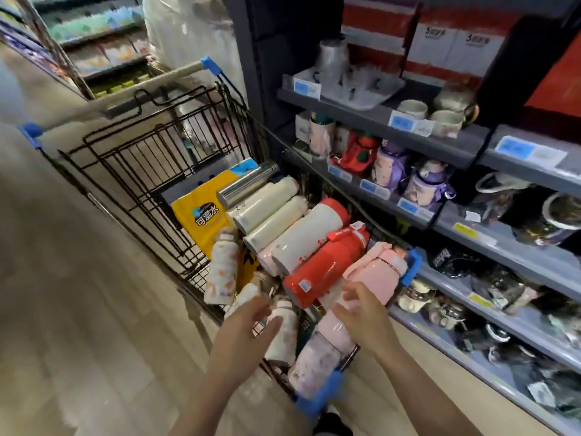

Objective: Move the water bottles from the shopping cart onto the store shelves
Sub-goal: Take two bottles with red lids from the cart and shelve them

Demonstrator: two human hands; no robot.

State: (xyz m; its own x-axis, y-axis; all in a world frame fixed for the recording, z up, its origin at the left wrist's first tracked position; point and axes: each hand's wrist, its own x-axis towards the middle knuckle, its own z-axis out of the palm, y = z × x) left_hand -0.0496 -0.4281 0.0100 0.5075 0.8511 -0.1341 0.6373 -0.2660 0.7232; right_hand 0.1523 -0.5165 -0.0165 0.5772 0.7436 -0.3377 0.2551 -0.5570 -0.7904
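Two hands (248, 319) (361, 313) over cart bottles (308, 243); yellow pack (201, 209) "可湿水".

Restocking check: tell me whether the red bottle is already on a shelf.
No, the red bottle lies in the shopping cart among other bottles.

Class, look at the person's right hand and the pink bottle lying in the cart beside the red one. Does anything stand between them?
Nothing visible does. The right hand hovers open right at the pink bottle, which lies on top of the pile beside the red bottle, uncovered.
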